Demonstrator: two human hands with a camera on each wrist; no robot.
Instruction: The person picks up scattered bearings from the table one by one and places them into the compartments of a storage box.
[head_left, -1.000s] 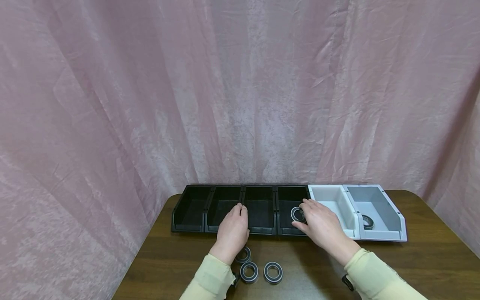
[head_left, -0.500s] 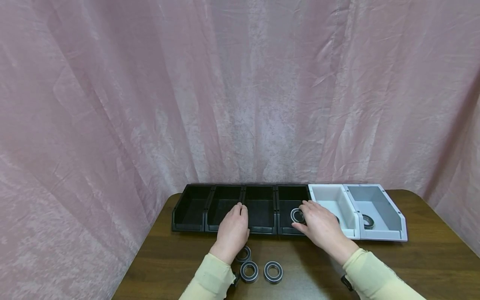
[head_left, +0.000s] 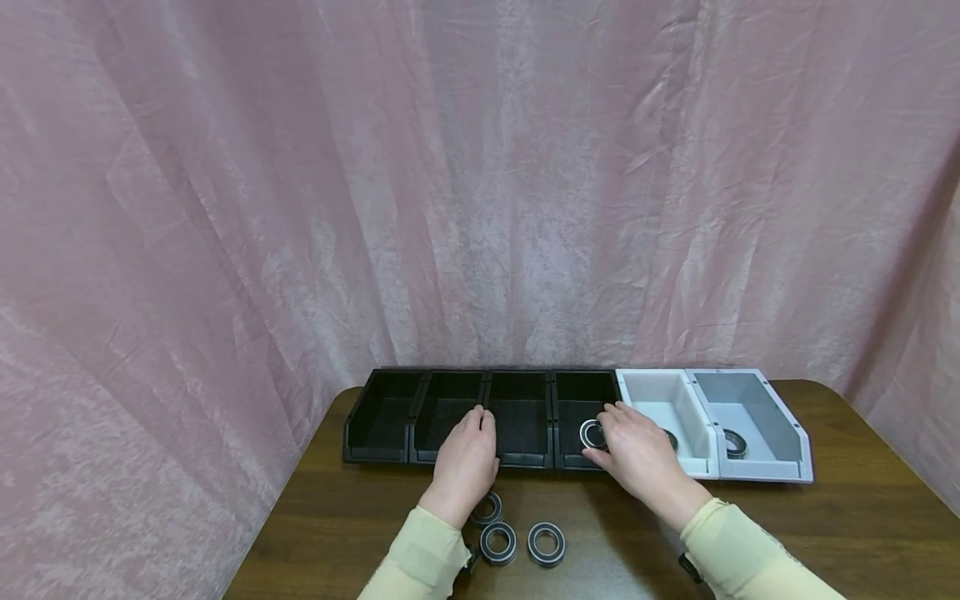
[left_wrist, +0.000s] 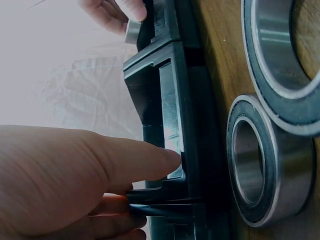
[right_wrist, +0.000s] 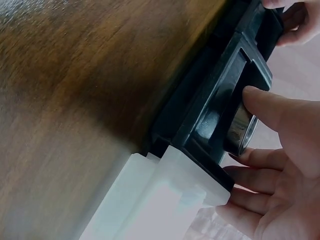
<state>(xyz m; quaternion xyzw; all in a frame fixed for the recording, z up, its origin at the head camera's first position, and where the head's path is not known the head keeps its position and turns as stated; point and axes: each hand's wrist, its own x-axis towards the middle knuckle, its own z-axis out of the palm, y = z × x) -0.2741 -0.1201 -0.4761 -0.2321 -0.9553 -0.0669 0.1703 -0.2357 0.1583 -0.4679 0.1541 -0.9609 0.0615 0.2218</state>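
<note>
Between thumb and fingers, my right hand (head_left: 641,450) pinches a ball bearing (head_left: 592,433), a metal ring with a dark seal, inside the fourth black bin (head_left: 585,387). In the right wrist view the bearing (right_wrist: 241,131) stands tilted behind that bin's front lip. My left hand (head_left: 467,458) rests at the divider of the second and third black bins, its thumb (left_wrist: 150,157) stretched over one bin's front opening. No object shows in it. Three bearings lie on the table near my left wrist: one bearing (head_left: 498,544), a second bearing (head_left: 547,545) and a partly covered bearing (head_left: 487,508).
Right of the black bins stand a white bin (head_left: 660,385) and a grey bin (head_left: 738,387). A bearing (head_left: 736,444) lies in the grey one; another bearing (head_left: 672,439) in the white one is mostly hidden by my right hand. A pink curtain (head_left: 480,183) hangs behind the wooden table (head_left: 315,517).
My right hand has shifted slightly down and left with the bearing, uncovering more of the bearing in the white bin. The left hand has stayed still.
</note>
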